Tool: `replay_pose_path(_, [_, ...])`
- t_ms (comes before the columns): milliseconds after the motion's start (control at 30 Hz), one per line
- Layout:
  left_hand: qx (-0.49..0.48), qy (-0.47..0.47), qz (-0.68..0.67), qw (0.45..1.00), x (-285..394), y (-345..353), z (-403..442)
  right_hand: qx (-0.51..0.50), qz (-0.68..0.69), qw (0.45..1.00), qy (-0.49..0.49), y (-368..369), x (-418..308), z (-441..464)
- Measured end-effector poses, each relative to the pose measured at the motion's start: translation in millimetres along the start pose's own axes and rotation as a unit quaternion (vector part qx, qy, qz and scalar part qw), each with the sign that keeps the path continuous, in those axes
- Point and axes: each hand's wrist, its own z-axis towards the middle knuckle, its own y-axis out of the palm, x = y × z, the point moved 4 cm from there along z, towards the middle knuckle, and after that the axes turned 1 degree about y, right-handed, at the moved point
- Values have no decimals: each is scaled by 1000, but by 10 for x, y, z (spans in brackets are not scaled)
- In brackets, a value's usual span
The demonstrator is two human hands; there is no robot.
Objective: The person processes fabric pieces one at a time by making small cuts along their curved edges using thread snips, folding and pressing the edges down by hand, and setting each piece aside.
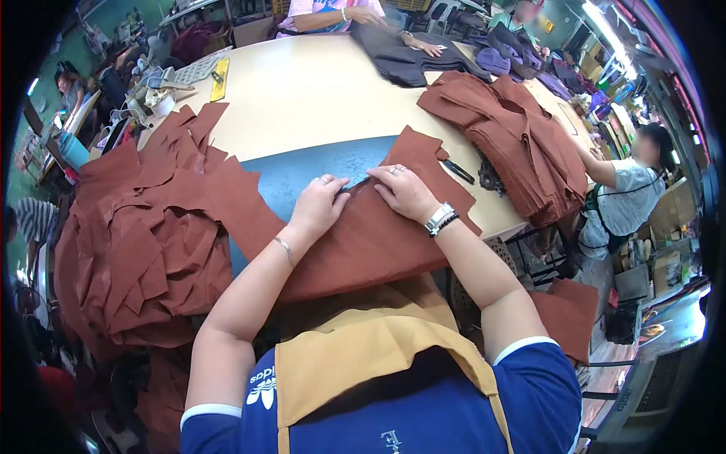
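Observation:
A rust-brown fabric piece [370, 238] lies in front of me, draping over the near table edge by my mustard apron. My right hand [408, 193] pinches its far edge between thumb and fingers. My left hand [321, 203] is closed at the same edge, thumb against forefinger; the cloth between its fingertips is barely visible. Under the cloth, a blue mat [302, 170] covers part of the table. To the right of my right hand rests a slim black tool [458, 172], its kind unclear.
Heaped rust-brown cut pieces [151, 234] fill the left side. A thick stack of brown cloth [522, 144] stands at right, near a seated person. Across the table [302, 91], a co-worker's hands touch dark fabric [401, 57]. A yellow tool [219, 79] lies at the far left.

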Motion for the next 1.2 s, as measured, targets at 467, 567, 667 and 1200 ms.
replay_pose_path(467, [29,50,-39,998,0,-41,-154,-12,-19,999,-23,50,17,-89])
replay_pose_path(567, [28,51,-32,998,12,-36,-161,-16,-36,999,-30,56,17,-96])
replay_pose_path(667, [23,50,-13,998,7,-38,-180,-43,-55,997,-26,61,8,-73])
replay_pose_path(1200, [21,60,12,998,48,-126,-303,-98,-87,991,-10,16,-398,-39])
